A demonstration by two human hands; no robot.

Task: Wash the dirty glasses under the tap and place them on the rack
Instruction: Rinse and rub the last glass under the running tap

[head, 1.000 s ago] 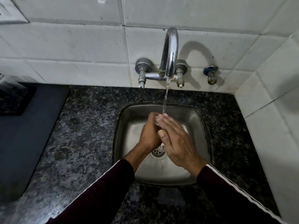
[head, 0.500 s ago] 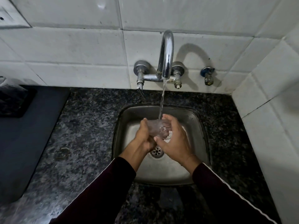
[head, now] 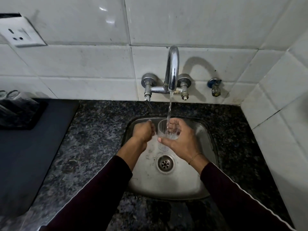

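A clear ribbed glass [head: 162,130] stands upright over the steel sink [head: 168,185], directly under the running tap [head: 173,69]. The water stream [head: 170,109] falls into its mouth. My right hand [head: 182,145] grips the glass from the right, thumb across the front and fingers round the back. My left hand [head: 143,132] is curled into a loose fist right beside the glass's left side, with nothing seen in it. Other clear glasses [head: 10,95] show at the far left edge by the wall.
Dark speckled granite counter [head: 93,139] surrounds the sink. A dark mat [head: 30,155] covers the left counter, with a black object [head: 16,112] on it. The drain [head: 165,163] lies below the glass. White tiled walls stand behind and to the right; a socket [head: 20,33] is upper left.
Both hands were rubbing the glass between them; now the right hand alone holds it upright under the stream and the left hand has come off to the side.
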